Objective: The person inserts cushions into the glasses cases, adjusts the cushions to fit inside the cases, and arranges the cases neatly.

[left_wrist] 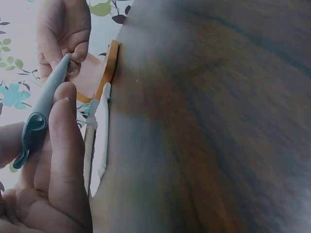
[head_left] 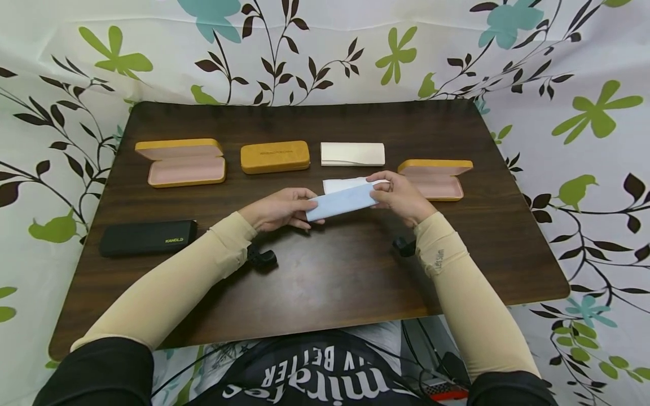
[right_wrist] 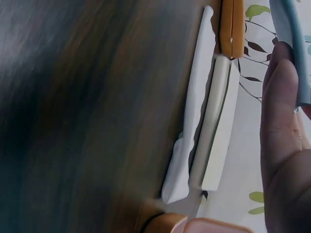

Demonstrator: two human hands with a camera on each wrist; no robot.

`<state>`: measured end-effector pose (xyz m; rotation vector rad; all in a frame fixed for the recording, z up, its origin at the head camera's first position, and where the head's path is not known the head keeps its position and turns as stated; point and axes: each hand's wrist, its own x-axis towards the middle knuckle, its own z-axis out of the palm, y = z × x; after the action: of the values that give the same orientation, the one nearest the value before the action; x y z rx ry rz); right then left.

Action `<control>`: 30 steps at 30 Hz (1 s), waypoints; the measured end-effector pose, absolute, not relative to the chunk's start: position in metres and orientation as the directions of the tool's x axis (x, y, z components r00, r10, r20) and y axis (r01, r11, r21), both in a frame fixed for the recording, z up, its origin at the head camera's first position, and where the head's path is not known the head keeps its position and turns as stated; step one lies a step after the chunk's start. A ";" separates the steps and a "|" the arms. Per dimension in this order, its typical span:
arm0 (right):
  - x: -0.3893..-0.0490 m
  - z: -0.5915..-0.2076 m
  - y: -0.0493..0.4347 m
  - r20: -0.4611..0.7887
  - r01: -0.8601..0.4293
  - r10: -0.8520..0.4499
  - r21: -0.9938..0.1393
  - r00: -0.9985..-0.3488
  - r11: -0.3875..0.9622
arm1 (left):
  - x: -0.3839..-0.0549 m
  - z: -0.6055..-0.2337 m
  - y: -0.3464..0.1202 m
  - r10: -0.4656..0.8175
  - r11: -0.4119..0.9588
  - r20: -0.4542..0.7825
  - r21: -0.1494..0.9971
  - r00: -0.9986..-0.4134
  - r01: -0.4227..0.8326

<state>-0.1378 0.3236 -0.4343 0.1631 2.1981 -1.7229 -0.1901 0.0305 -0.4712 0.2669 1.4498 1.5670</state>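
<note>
Both hands hold a light blue cloth [head_left: 341, 204], folded into a long flat strip, above the middle of the table. My left hand [head_left: 280, 210] pinches its left end between thumb and fingers. At the other end, my right hand [head_left: 403, 198] grips it the same way. Rolled layers show at the cloth's near end [left_wrist: 35, 124] in the left wrist view. Just behind the strip lies a white folded cloth [head_left: 337, 185], partly hidden by it in the head view. The right hand overlaps the edge of an open yellow glasses case [head_left: 438, 186] with pink lining.
A cream folded pouch [head_left: 352, 154] and a closed yellow glasses case [head_left: 275, 157] lie farther back. Another open yellow case [head_left: 187, 170] stands at the back left. Near the left forearm is a black case [head_left: 144, 238] lettered KANGLD. Patterned curtain [head_left: 325, 51] surrounds the dark wooden table [head_left: 325, 282].
</note>
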 end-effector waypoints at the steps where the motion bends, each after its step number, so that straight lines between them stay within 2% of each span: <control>1: -0.137 -0.435 0.326 -0.333 0.297 -0.114 -0.920 -0.936 0.255 | -0.190 -0.471 0.033 0.738 0.158 -0.426 0.863 -0.524 -0.479; 22: -0.129 -0.445 0.385 -0.355 0.346 0.002 -0.909 -0.935 0.233 | -0.203 -0.464 0.097 0.773 0.127 -0.423 0.834 -0.472 -0.538; 30: -0.122 -0.446 0.412 -0.349 0.343 0.009 -0.916 -0.937 0.206 | -0.208 -0.461 0.123 0.790 0.123 -0.426 0.815 -0.441 -0.566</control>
<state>-0.1222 0.4117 -0.4458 0.3333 2.2155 -1.7951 -0.2077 0.1233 -0.4605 0.2479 1.2979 1.5692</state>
